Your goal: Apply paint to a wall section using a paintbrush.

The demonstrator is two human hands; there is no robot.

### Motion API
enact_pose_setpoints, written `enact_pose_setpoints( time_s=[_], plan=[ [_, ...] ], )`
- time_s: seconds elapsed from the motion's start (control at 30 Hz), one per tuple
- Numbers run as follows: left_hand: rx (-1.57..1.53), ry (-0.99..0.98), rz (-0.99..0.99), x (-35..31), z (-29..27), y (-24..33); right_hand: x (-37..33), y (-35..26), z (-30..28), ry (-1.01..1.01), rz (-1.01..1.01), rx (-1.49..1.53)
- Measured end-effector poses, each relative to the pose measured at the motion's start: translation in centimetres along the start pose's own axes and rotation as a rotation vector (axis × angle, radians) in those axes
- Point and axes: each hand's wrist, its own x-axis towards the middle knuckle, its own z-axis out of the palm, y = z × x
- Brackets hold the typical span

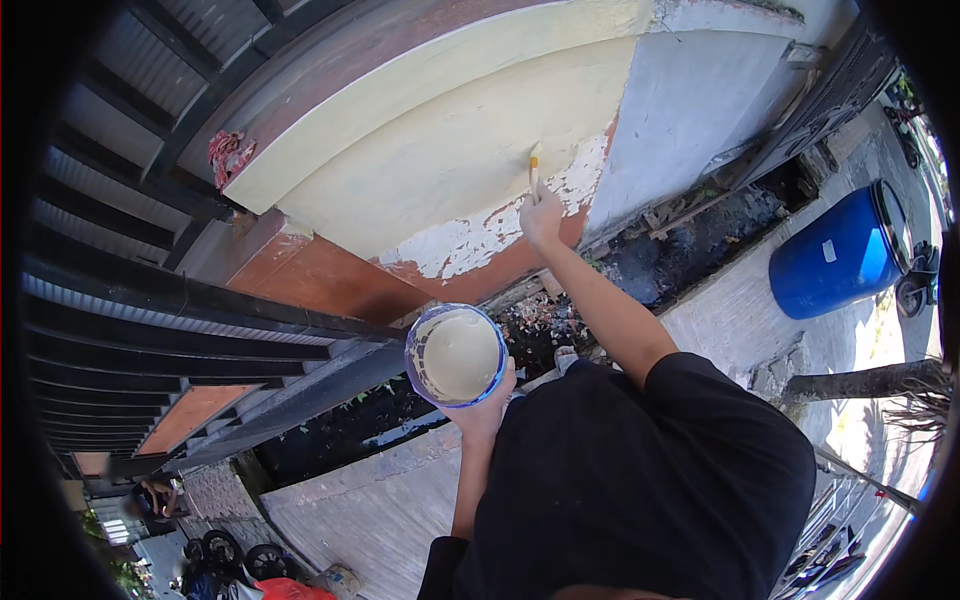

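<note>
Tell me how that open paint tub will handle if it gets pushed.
The paint tub would probably slop if jolted, being open-topped with pale paint inside. It may tip fairly easily, as the left hand is its only visible support. Its inner wall is likely slick where paint is smeared.

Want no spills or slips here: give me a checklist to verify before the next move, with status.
1. Brush gripped in right hand: ok.
2. Brush tip at the cream wall: ok; firm contact, cannot tell.
3. Bucket supported by left hand: ok.
4. Pale paint in the bucket: ok; depth, cannot tell.
5. Lower wall fully coated: not ok; flaky white patches and an orange band show.
6. Footing beside the dark ditch: cannot tell; body hides most of the feet.
</note>
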Motion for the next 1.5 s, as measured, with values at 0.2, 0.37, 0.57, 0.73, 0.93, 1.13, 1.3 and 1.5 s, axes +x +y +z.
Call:
enact_pose_setpoints(
  time_s=[0.2,0.37,0.57,0.73,0.93,1.13,1.3,1.5],
  plan=[
    [0.064,0.007,-0.06,-0.8,-0.6,0.7,-6.1,0.3,-3.3,-0.355,0.092,0.078],
    [-0.008,0.018,-0.067,-0.7,0.1,0.5,6.2,6.6,-8.3,0.188,0.264,-0.015],
    [0.05,-0.004,-0.045,0.0,2.1,1.8,11.3,8.3,-7.1,0.305,0.199,0.029],
    [0.136,0.006,-0.002,0.4,2.1,1.8,2.1,4.1,-3.4,-0.045,0.245,0.071],
    [0.062,-0.075,-0.005,1.1,4.6,1.5,6.4,9.3,-7.4,0.119,0.278,0.153],
    [0.098,-0.034,-0.111,0.9,4.3,-1.8,3.6,5.4,-0.9,0.031,0.211,0.11],
    [0.087,-0.04,-0.119,1.0,5.2,-2.6,0.4,9.6,-4.1,-0.063,0.209,0.173],
    [0.156,0.045,-0.071,0.5,7.3,-0.2,8.3,9.5,-3.8,0.207,0.344,0.193]
  ],
)
